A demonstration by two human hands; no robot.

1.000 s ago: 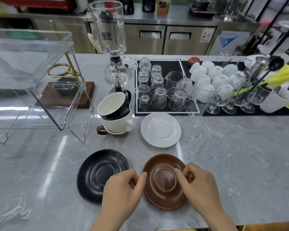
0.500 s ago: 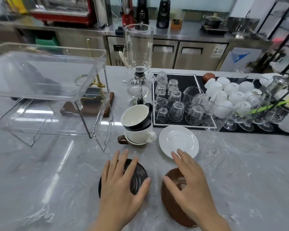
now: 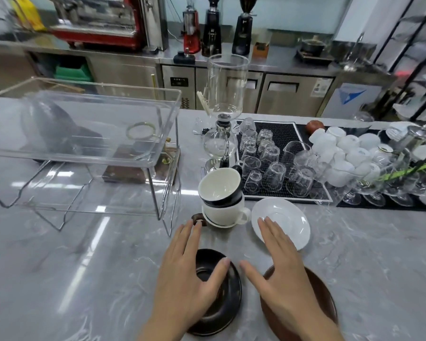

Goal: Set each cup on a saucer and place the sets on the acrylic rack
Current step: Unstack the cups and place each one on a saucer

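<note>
Three cups stand nested in a stack on the marble counter: a black cup (image 3: 220, 188) with a white inside on top, a white cup (image 3: 225, 214) under it, and a brown cup (image 3: 196, 219) at the bottom, mostly hidden. A white saucer (image 3: 284, 219) lies right of the stack. A black saucer (image 3: 228, 289) and a brown saucer (image 3: 324, 299) lie near me. My left hand (image 3: 186, 281) hovers open over the black saucer, fingertips near the brown cup's handle. My right hand (image 3: 280, 274) is open above the brown saucer, fingers over the white saucer's near edge. The acrylic rack (image 3: 89, 134) stands at the left.
A glass siphon brewer (image 3: 223, 119) stands just behind the cup stack. A black mat (image 3: 280, 134) with several upturned glasses, white cups and stemmed glasses fills the right rear. A wooden base sits behind the rack. A steel back counter holds coffee grinders.
Both hands have let go of the brown saucer, spread open and moved forward toward the cup stack. The view has tilted up, showing more of the back counter.
</note>
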